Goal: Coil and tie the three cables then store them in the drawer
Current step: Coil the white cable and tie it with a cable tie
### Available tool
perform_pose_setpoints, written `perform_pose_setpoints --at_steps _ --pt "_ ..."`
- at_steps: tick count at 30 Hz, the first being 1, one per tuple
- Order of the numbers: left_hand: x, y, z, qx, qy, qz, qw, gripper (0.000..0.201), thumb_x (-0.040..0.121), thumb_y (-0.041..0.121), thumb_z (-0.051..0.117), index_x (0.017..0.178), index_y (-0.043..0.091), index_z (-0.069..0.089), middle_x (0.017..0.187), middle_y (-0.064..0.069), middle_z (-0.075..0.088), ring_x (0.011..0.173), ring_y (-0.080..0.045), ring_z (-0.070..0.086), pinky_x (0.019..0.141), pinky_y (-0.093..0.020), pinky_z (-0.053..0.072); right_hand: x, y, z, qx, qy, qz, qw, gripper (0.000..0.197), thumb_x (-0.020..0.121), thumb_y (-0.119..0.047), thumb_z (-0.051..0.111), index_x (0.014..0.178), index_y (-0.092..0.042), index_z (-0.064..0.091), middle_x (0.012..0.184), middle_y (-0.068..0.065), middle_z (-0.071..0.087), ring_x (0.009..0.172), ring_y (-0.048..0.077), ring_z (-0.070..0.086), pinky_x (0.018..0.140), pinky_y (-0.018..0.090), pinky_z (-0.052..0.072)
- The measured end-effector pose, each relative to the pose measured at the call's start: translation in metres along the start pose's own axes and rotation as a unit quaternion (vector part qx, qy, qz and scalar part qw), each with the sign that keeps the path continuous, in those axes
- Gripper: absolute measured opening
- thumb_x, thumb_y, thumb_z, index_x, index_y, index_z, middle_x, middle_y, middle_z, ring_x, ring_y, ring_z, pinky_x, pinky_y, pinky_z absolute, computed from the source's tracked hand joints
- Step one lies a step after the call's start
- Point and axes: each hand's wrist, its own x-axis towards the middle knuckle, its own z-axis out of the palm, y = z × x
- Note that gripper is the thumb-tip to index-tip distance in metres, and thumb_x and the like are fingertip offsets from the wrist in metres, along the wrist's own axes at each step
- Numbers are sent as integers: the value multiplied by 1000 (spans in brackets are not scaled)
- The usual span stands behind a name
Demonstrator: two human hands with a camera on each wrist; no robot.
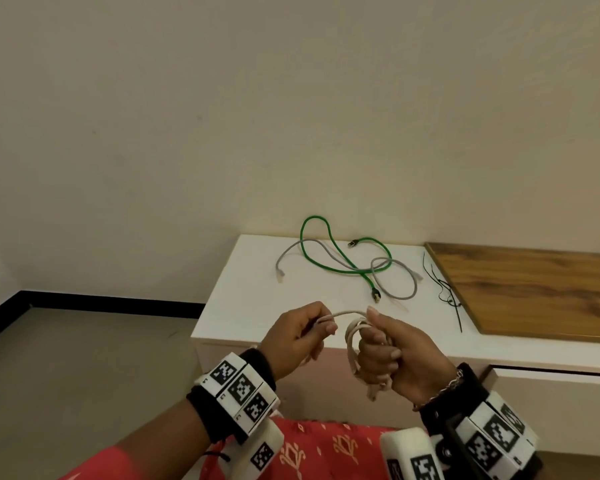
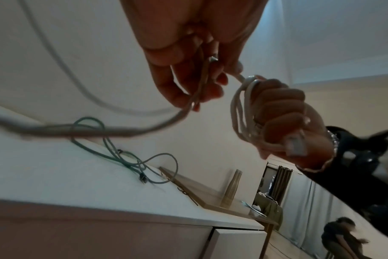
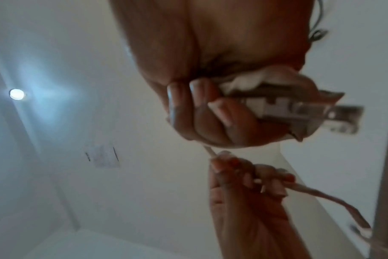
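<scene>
Plain cream wall, grey floor w/ black skirting; white desk (image 1: 257, 299) in the corner, wood panel (image 1: 534, 289) laid on its right part. Landmark = desk.

White cable (image 1: 352, 337) is off the desk, held in the air just in front of its front edge. Right hand (image 1: 392, 351) grip is a closed fist round the coiled loops, plug end hanging below the fist. Left hand (image 1: 298, 334) grip pinches the free run of same cable betw thumb + fingers, short span bridging the two hands.

Green cable (image 1: 343, 263) and grey cable (image 1: 395, 275) lie loose on desk top, crossing each other near the rear. Black ties (image 1: 445, 289) on desk, just beside the wood panel edge.

Left wrist cam only: free tail of white cable sweeps out past the left hand, blurred; drawer front (image 2: 235, 245) below desk top; second person (image 2: 341, 234) far back in room.

Right wrist cam only: plug (image 3: 299, 112) sticking out of the fist close-up; ceiling light (image 3: 17, 94).
</scene>
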Motion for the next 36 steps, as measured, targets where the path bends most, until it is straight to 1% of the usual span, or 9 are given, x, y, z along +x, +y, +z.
perform_pose_setpoints --at_steps 2,10,13,15,18,22,25,30,36 --pt "-5 -10 4 -9 -19 -17 1000 20 83 42 47 72 25 49 52 5 45 42 -3 44 47 -16 39 2 -2 -9 100 -38 -14 994 37 79 -37 65 54 -15 47 35 -8 32 34 8 23 38 20 33" --pt "-16 -40 -8 248 -26 -15 968 47 80 59 19 89 29 54 61 10 52 63 -14 51 60 -22 36 -4 -25 -41 217 -130 -95 963 61 98 -39 7 87 -4 56 64 2 39 61 15 34 71 29 37" --pt "-16 -39 -8 451 -66 54 888 28 85 24 36 106 26 55 80 5 66 70 -15 64 60 -21 47 2 -21 -50 235 -119 -124 957 59 98 -39 11 89 -4 58 65 3 42 63 14 34 73 28 36" --pt "-21 -34 0 515 -130 87 843 35 67 19 52 98 33 51 61 12 61 45 -5 57 38 -14 38 10 -17 -50 248 -108 -152 951 57 98 -39 15 86 -5 59 65 8 54 62 16 42 73 28 39" --pt "-19 -34 11 564 -174 187 785 48 58 9 69 101 21 52 65 0 60 49 -16 59 38 -18 35 20 -10 -35 261 -24 -196 945 47 94 -37 32 66 -11 60 52 2 55 50 15 50 58 27 46" --pt "-18 -16 18 613 -156 290 719 30 65 14 45 95 21 50 66 7 61 51 -11 56 38 -17 38 27 0 -6 110 183 -228 950 40 89 -37 36 56 -17 45 43 -6 35 38 9 32 46 22 36" --pt "-15 -5 19 605 -83 313 727 20 70 15 44 89 23 47 63 10 59 51 -8 53 33 -17 34 29 13 1 -115 241 -212 940 41 98 -32 28 63 -14 41 45 -7 36 44 10 32 50 25 30" --pt "-8 3 14 573 51 370 729 15 91 23 50 77 18 48 59 5 59 52 -12 54 35 -21 40 31 32 2 -510 193 -226 807 39 96 -32 33 68 -8 46 59 0 42 53 8 39 53 23 37" --pt "-5 6 5 560 126 272 773 36 95 47 25 79 19 41 55 6 56 32 -8 46 30 -19 32 33 26 -2 -648 136 -169 730 46 83 -58 15 61 -22 34 64 -6 36 59 6 34 60 18 30"
